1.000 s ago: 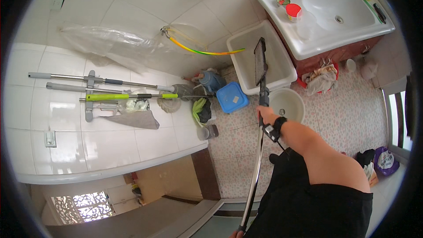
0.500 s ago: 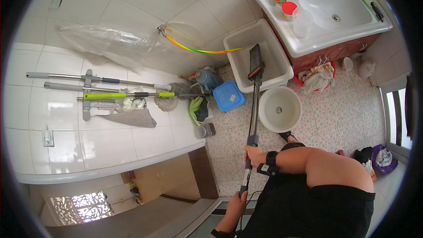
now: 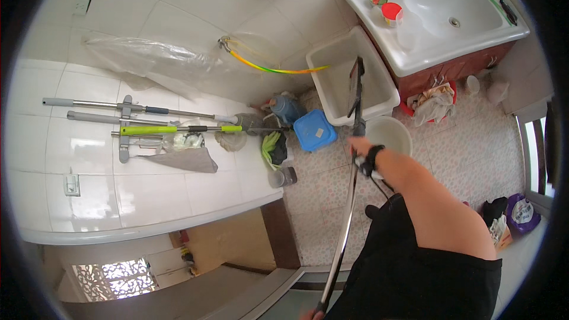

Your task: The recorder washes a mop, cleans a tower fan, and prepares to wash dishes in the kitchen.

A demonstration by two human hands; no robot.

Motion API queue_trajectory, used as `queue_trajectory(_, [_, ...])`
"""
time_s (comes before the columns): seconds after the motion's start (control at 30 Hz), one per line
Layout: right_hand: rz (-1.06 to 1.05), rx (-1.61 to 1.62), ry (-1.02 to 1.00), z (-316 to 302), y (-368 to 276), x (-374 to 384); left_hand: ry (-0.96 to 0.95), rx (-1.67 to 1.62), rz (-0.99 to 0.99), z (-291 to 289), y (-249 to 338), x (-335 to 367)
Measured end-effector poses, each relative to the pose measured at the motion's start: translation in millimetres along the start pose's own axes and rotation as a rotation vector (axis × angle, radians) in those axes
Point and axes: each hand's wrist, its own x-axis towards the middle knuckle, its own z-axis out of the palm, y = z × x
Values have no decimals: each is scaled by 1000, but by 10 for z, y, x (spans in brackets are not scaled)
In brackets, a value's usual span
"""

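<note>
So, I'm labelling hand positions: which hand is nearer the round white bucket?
Right. The right hand grips the mop pole, just left of the round white bucket in view; the left hand is much farther off, at the picture's bottom edge.

A: What carries everything down there?
B: The floor [image 3: 320, 192], tiled with a pinkish spotted pattern.
A: What stands on it nearest the right fingers [image 3: 358, 144]?
B: The bucket [image 3: 400, 133], white and round, just right of them and partly hidden by the arm. The tub [image 3: 382, 90] is just beyond them.
A: And to their left?
B: The blue box [image 3: 315, 130], near them. Farther left, the grey container [image 3: 283, 177].
A: Off to their right?
B: The red basin [image 3: 405, 107], farther out than the bucket, then the cup [image 3: 472, 85].
</note>
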Motion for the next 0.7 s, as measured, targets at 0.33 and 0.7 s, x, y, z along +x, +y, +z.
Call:
queue_trajectory(0.33, [267,428,36,403,157,560,-57,-290,-141,-157,-501,-390])
queue_trajectory(0.7, [169,385,190,177,-106,277,181,194,-48,-223,340,-525])
